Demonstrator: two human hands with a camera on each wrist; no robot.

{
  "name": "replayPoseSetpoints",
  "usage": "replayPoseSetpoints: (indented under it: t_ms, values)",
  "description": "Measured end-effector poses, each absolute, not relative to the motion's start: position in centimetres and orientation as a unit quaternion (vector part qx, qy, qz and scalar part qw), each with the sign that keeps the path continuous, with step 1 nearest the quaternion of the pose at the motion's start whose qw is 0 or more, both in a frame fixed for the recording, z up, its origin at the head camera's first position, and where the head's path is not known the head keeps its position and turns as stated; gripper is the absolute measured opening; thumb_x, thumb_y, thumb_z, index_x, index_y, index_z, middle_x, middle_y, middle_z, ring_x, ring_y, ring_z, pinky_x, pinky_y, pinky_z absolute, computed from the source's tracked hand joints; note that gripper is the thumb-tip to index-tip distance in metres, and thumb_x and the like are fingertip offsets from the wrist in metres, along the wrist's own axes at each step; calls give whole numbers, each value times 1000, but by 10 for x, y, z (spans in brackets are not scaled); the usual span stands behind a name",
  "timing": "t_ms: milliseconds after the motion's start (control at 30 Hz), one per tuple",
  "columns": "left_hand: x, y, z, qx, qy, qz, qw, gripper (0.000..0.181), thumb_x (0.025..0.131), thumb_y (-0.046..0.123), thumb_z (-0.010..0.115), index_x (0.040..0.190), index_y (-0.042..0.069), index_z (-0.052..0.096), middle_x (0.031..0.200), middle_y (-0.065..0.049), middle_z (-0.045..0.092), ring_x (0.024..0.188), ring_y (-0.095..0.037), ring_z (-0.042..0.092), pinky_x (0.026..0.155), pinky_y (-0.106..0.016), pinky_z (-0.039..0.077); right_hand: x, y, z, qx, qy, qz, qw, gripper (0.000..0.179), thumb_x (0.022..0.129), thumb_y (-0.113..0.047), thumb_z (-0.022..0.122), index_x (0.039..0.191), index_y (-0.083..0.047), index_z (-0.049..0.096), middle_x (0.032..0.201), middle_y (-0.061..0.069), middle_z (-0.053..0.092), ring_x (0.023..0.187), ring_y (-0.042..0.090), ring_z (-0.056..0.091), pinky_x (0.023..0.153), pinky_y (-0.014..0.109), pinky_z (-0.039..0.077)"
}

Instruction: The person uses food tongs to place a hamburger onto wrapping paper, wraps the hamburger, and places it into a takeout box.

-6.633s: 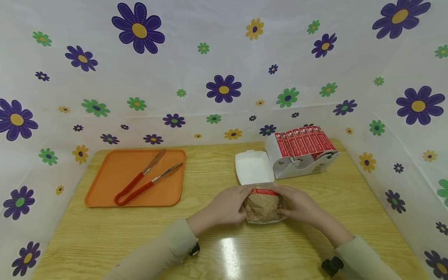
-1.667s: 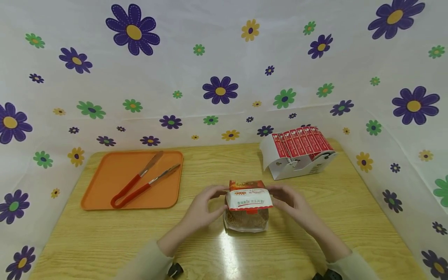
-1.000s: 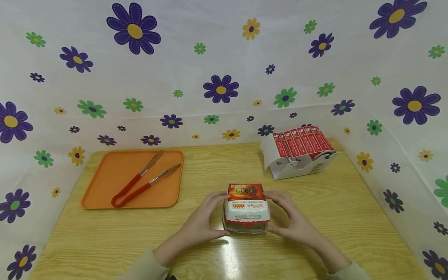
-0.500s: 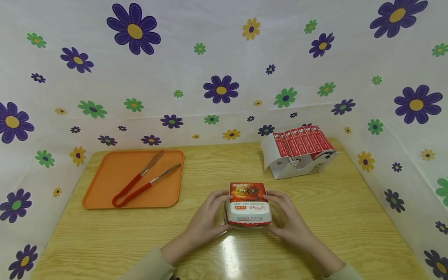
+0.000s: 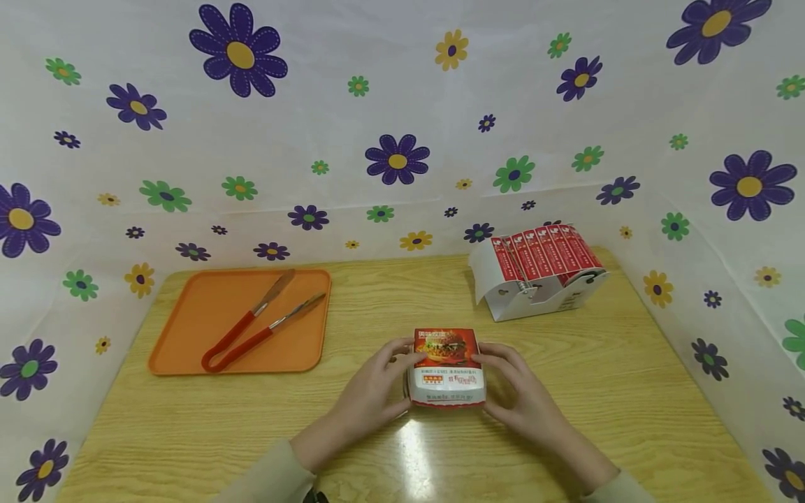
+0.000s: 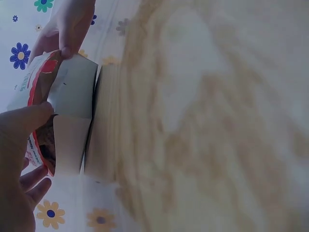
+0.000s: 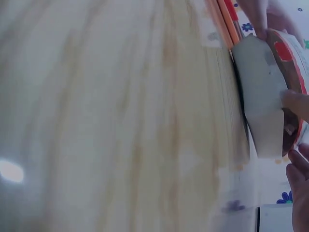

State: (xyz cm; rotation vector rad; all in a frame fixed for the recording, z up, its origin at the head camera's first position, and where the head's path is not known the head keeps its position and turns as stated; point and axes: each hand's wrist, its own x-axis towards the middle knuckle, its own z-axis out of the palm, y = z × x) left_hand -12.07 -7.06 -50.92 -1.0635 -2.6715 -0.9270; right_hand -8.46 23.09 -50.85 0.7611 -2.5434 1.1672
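A burger box with a red and white printed lid sits on the table in front of me. My left hand holds its left side, thumb at the near corner and fingers along the lid. On the opposite side my right hand grips it the same way. In the left wrist view the lid's red scalloped edge stands a little apart from the white base. Brown wrapping shows through that gap. The right wrist view shows the same gap, with a thumb at the base's edge.
An orange tray lies at the left with red-handled tongs on it. At the back right stands a white carton holding a row of red-and-white folded boxes. A flowered cloth hangs behind and at both sides.
The box first stood open, its lid laid back and a paper-wrapped burger in the base. The lid has swung over and down towards me, and the box has shifted slightly left.
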Motion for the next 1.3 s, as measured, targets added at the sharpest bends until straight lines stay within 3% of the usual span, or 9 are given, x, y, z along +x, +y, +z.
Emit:
replayPoseSetpoints:
  t_ms: [200, 467, 667, 933, 1033, 1200, 1300]
  values:
    - [-126, -77, -508, -417, -874, -234, 85, 75, 86, 28, 88, 153, 20, 55, 168, -10, 42, 142, -28, 57, 115, -46, 54, -86, 239, -507, 285, -889, 338, 116, 85, 69, -10, 99, 145, -18, 62, 151, 15, 54, 141, 28, 52, 123, 7, 22]
    - [-134, -84, -507, -476, -860, -151, 107, 80, 91, 49, 82, 157, 18, 50, 169, -8, 44, 145, -27, 55, 121, -44, 49, -86, 240, -507, 290, -901, 299, 125, 82, 70, -19, 99, 144, -21, 63, 151, 10, 55, 137, 31, 56, 122, 6, 23]
    - [-137, -79, -508, -476, -857, -157, 118, 76, 89, 43, 85, 151, 15, 53, 166, -12, 46, 150, -34, 50, 124, -47, 46, -88, 239, -506, 295, -903, 282, 137, 81, 70, -18, 99, 142, -19, 63, 150, 9, 56, 135, 30, 58, 121, 9, 30]
    - [-139, -79, -502, -428, -871, -233, 52, 78, 85, 31, 88, 153, 16, 52, 168, -5, 44, 148, -26, 51, 121, -43, 49, -92, 236, -502, 298, -884, 337, 129, 80, 73, -3, 94, 146, -11, 61, 148, 16, 59, 135, 35, 58, 123, 7, 25]
    - [-141, -81, -497, -413, -870, -266, 43, 79, 85, 31, 86, 155, 16, 52, 166, -4, 47, 146, -26, 53, 119, -45, 51, -93, 235, -498, 281, -884, 358, 111, 79, 77, -5, 92, 149, -12, 59, 149, 13, 60, 138, 29, 57, 122, 18, 37]
    - [-144, -86, -492, -391, -869, -303, 20, 74, 91, 34, 76, 158, 17, 49, 163, -4, 53, 146, -28, 54, 119, -51, 50, -96, 230, -493, 253, -888, 375, 81, 74, 86, -10, 86, 153, -16, 56, 152, 9, 59, 137, 20, 58, 110, 55, 54]
    - [-146, -88, -492, -383, -869, -314, 12, 69, 96, 34, 67, 160, 18, 47, 161, -3, 55, 146, -28, 54, 120, -54, 49, -99, 226, -492, 251, -884, 387, 76, 71, 90, -9, 82, 155, -15, 54, 150, 10, 59, 127, 20, 64, 104, 53, 58]
